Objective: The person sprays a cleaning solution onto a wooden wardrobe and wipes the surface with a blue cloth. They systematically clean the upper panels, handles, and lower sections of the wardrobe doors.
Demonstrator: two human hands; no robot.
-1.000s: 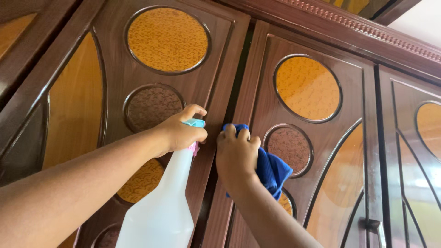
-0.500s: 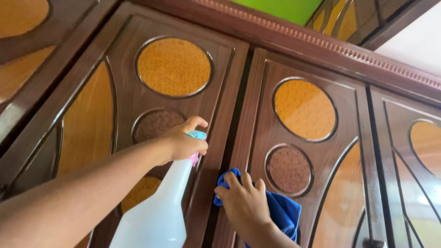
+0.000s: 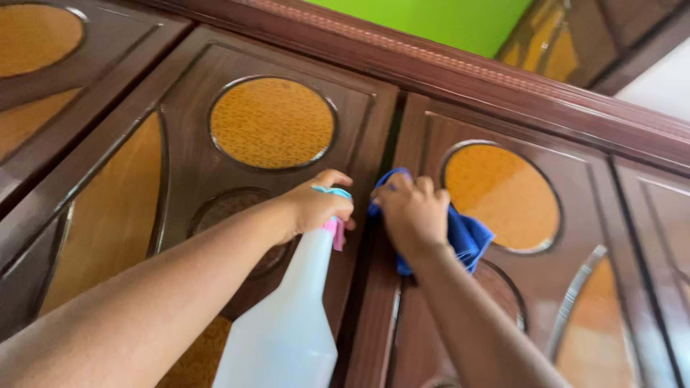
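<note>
The left hand (image 3: 316, 205) has its fingers wrapped around the white spray bottle (image 3: 287, 323). At 3 o'clock from it, the right hand (image 3: 410, 212) presses a blue cloth (image 3: 467, 237) on the brown cabinet door (image 3: 424, 136). It is best to keep the cloth flat and rub along the door edge.

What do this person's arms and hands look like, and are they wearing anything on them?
Both forearms are bare as far as the picture shows: no sleeves reach into view. The left hand and the right hand wear no gloves. No rings, watch or bracelet show on the visible sides of the fingers and wrists. The picture is slightly blurred, so the nails and any fine marks cannot be made out.
</note>
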